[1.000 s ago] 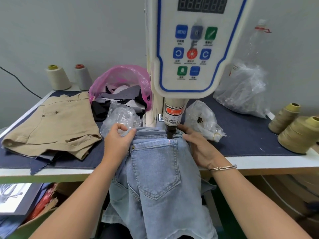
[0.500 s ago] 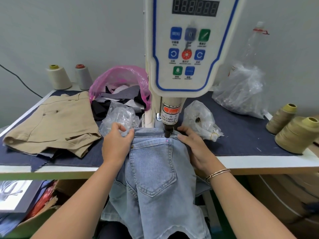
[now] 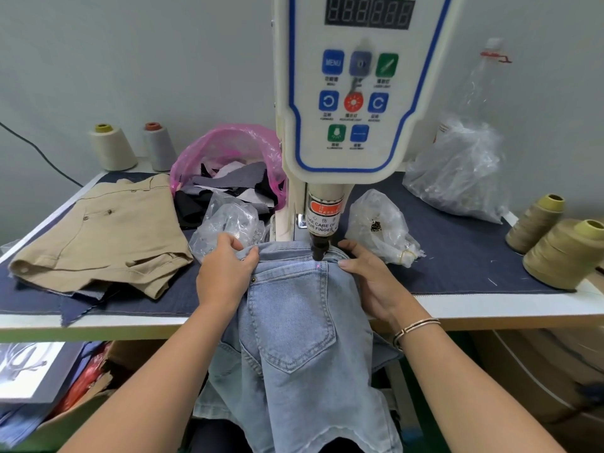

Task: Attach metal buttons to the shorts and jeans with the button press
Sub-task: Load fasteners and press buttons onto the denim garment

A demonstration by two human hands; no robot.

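My left hand [image 3: 225,273] now grips the jeans [image 3: 294,308] waistband; my right hand [image 3: 369,282] pinches it too. Between them, the pocket corner has slid under the press [image 3: 318,248], ready for a button.

Bare forearms, thin metal bracelets [image 3: 415,325]

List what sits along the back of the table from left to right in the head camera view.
Cream thread cone → grey thread cone → pink bag of scraps → button press → large clear bag → tan thread cones
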